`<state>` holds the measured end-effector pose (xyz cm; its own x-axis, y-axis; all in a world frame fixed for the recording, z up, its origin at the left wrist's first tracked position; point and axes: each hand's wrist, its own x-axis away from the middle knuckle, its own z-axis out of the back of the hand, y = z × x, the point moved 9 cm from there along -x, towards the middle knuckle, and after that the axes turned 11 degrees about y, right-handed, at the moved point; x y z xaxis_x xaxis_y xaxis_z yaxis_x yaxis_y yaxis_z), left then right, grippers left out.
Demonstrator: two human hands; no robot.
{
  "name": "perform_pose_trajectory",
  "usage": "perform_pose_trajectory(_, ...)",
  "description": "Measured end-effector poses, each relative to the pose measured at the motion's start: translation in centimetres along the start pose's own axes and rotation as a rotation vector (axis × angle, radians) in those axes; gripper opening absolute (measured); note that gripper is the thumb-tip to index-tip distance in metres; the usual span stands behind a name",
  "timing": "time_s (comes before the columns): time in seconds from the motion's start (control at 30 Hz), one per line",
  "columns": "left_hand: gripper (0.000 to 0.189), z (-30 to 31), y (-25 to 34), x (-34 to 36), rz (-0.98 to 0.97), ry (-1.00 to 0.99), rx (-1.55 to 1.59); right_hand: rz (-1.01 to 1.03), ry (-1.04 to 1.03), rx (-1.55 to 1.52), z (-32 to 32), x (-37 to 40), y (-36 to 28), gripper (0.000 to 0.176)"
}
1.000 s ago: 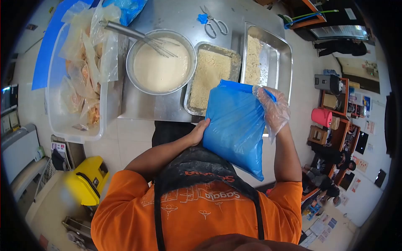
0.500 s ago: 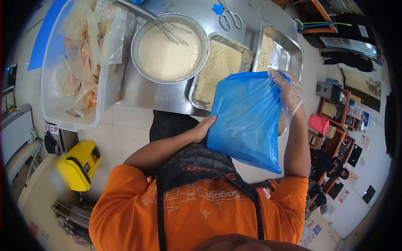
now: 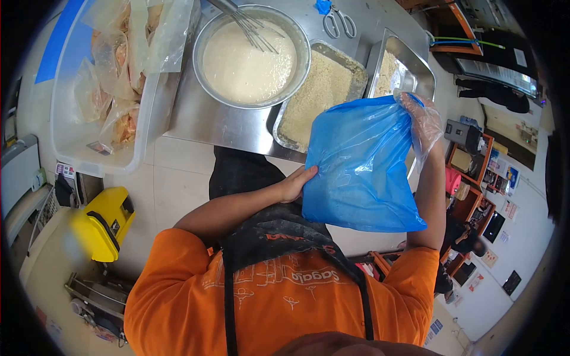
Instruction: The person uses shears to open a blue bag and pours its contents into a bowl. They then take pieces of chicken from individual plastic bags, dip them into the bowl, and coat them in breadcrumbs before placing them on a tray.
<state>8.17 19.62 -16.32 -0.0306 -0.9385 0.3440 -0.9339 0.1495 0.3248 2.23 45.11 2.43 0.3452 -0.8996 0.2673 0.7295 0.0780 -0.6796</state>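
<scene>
A bulging blue plastic bag (image 3: pixel 362 172) hangs in front of me, off the near edge of the steel table. My left hand (image 3: pixel 297 184), bare, pinches its left side with the thumb over the film. In a clear plastic glove, my right hand (image 3: pixel 420 121) is closed around the gathered top right corner. What the bag contains is hidden. Just beyond it lies a metal tray (image 3: pixel 281 135) of pale crumbs or flour (image 3: pixel 326 77). Right of that, a deeper steel pan (image 3: pixel 428 80) holds more of the crumbs, partly behind the bag.
A metal bowl (image 3: pixel 304 74) of pale batter (image 3: pixel 249 68) stands on the table, a whisk (image 3: pixel 258 35) resting in it. Scissors (image 3: pixel 339 25) lie at the back. Left is a clear tub (image 3: pixel 139 142) with bagged, raw-looking meat (image 3: pixel 122 65). A yellow bin (image 3: pixel 107 228) stands on the floor.
The bag and both hands have shifted a little to the right, and the bag's lower right corner has swung right and up. Both hands keep their hold. The camera view has moved slightly.
</scene>
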Motion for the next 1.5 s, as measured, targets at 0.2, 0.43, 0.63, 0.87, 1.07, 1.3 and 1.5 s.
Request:
perform_pose_trajectory(0.2, 0.077, -0.2, 2.4, -2.5, -0.025, -0.021, -0.014, 0.065, 0.094, -0.043, 2.6, -0.6, -2.2, 0.05)
perform_pose_trajectory(0.43, 0.077, -0.8, 5.0, -4.9, -0.006, -0.014, -0.068, 0.108, 0.215, 0.113, 5.6, -3.3, -3.5, 0.062)
perform_pose_trajectory(0.63, 0.073, -0.6, 5.7, -4.7, -0.078, 0.039, -0.097, 0.087, 0.199, 0.164, 5.1, -3.1, -4.0, 0.064)
perform_pose_trajectory(0.87, 0.07, 0.0, 5.2, -2.8, -0.097, 0.069, -0.128, 0.082, 0.143, 0.079, 4.2, -2.3, -2.9, 0.053)
perform_pose_trajectory(1.07, 0.074, 1.8, 4.1, -1.8, -0.093, 0.17, -0.128, 0.359, 0.163, 0.157, 5.8, 3.1, -4.1, 0.035)
perform_pose_trajectory(1.3, 0.097, 2.5, 4.1, -0.5, -0.094, -0.051, -0.339, 0.149, 0.179, -0.161, 10.3, 8.3, 2.3, 0.026)
perform_pose_trajectory(1.5, 0.118, -1.4, 7.2, -0.2, -0.144, -0.142, -0.629, 0.556, 0.464, -0.141, 14.3, 15.8, -0.9, 0.018)
